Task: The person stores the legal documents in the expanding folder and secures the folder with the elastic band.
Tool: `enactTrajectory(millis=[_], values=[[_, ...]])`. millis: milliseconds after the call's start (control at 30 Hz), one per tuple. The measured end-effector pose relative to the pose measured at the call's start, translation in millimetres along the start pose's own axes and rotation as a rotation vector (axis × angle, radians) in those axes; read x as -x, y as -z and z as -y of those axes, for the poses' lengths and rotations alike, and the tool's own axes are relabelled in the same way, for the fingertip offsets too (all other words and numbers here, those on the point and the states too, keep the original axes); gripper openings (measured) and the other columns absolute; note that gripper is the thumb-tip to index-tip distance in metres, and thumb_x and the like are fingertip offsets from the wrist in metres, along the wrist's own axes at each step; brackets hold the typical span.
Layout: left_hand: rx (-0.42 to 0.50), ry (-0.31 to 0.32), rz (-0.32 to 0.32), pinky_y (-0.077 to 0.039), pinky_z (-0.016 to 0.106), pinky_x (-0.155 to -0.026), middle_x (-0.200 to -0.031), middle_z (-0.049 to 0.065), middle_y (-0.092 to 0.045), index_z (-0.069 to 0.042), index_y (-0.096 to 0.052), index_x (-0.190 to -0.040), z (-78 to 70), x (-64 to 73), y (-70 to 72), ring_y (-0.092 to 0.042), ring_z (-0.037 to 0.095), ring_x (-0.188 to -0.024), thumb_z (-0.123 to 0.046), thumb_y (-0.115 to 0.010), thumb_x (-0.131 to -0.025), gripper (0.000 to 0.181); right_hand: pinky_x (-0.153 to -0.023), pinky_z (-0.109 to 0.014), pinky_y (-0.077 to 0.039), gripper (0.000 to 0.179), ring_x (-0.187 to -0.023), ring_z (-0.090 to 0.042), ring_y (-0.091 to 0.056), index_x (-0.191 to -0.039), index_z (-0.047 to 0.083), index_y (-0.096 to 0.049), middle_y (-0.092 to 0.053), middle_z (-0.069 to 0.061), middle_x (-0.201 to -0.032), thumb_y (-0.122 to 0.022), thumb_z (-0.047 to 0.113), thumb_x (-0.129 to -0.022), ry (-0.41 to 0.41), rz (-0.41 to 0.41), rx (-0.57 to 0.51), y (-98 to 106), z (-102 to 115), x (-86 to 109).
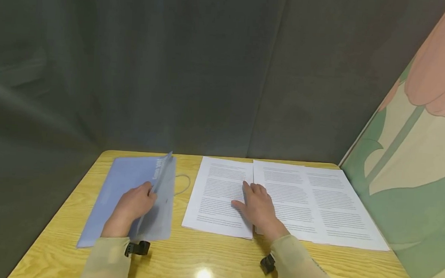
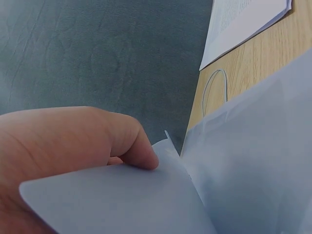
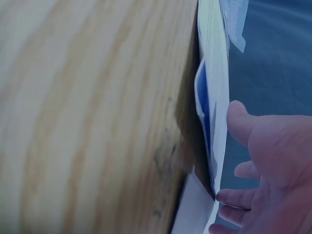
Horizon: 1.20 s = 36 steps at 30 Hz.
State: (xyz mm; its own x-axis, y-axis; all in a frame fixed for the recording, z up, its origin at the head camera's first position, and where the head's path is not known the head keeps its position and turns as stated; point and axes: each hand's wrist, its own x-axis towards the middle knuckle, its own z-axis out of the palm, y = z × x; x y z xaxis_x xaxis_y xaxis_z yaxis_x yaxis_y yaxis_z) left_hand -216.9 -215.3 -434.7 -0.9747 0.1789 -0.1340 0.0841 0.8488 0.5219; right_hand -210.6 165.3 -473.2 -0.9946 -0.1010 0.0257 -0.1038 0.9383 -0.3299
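Observation:
A translucent blue plastic document folder (image 1: 114, 188) lies at the left of the table. My left hand (image 1: 134, 199) pinches its front flap (image 2: 122, 195) between thumb and fingers, lifting it along the right side. A pale elastic loop (image 1: 183, 184) sticks out from the folder's right edge. My right hand (image 1: 257, 206) reaches over the right edge of a stack of printed paper (image 1: 219, 197), fingers extended and thumb spread. In the right wrist view, the fingertips (image 3: 229, 197) are right at the edge of the paper (image 3: 219, 112).
More printed sheets lie to the right, a middle one (image 1: 286, 186) and a right one (image 1: 341, 204) overlapping it. The wooden table (image 1: 186, 254) backs onto a dark curtain (image 1: 196, 70). A floral-patterned wall (image 1: 425, 166) borders the right side. Both wrists wear black straps with small devices.

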Motion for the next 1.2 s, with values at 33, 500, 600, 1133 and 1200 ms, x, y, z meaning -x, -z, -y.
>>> enactTrajectory(millis=[33,500,600,1133,1200], values=[[0.001,-0.002,0.000,-0.042,0.045,-0.067,-0.085,0.012,-0.053,-0.003,-0.053,-0.110,0.1,-0.3,-0.3,-0.051,0.027,-0.070,-0.018,-0.046,-0.115,0.017,-0.124,-0.066,-0.031,0.081,-0.155,-0.053,-0.036,-0.166,-0.002,-0.042,-0.044,-0.033,-0.164,-0.071,0.047,-0.107,0.004,0.007,0.004,-0.9,-0.2,-0.2],[0.017,-0.028,-0.007,-0.036,0.042,-0.065,-0.081,0.011,-0.047,-0.008,-0.047,-0.099,0.3,-2.4,-4.0,-0.043,0.025,-0.066,-0.018,-0.045,-0.113,0.017,-0.125,-0.065,-0.029,0.078,-0.156,-0.052,-0.035,-0.162,-0.004,-0.046,-0.043,-0.032,-0.166,-0.078,0.038,-0.104,0.042,0.013,-0.013,-1.9,2.9,-7.4],[0.018,-0.030,-0.010,-0.037,0.042,-0.065,-0.081,0.011,-0.048,-0.008,-0.047,-0.099,0.2,-2.6,-3.0,-0.044,0.026,-0.066,-0.018,-0.045,-0.112,0.017,-0.123,-0.067,-0.032,0.077,-0.152,-0.053,-0.040,-0.160,-0.004,-0.049,-0.047,-0.034,-0.161,-0.079,0.038,-0.103,0.021,-0.012,-0.001,-0.9,6.6,-6.8],[0.027,-0.025,-0.016,-0.036,0.041,-0.065,-0.079,0.011,-0.046,-0.008,-0.046,-0.096,-0.4,-2.6,-1.2,-0.042,0.024,-0.066,-0.017,-0.046,-0.112,0.018,-0.120,-0.065,-0.036,0.079,-0.143,-0.057,-0.046,-0.156,-0.005,-0.054,-0.057,-0.036,-0.149,-0.090,0.029,-0.094,-0.051,-0.026,-0.035,-2.7,16.5,-22.2],[0.033,-0.025,-0.017,-0.036,0.041,-0.065,-0.080,0.011,-0.046,-0.008,-0.046,-0.096,-0.3,-2.5,-0.7,-0.042,0.024,-0.066,-0.017,-0.045,-0.112,0.018,-0.118,-0.065,-0.037,0.081,-0.141,-0.056,-0.048,-0.156,-0.005,-0.054,-0.057,-0.035,-0.148,-0.092,0.028,-0.092,-0.062,-0.019,-0.049,-1.7,17.3,-23.8]])
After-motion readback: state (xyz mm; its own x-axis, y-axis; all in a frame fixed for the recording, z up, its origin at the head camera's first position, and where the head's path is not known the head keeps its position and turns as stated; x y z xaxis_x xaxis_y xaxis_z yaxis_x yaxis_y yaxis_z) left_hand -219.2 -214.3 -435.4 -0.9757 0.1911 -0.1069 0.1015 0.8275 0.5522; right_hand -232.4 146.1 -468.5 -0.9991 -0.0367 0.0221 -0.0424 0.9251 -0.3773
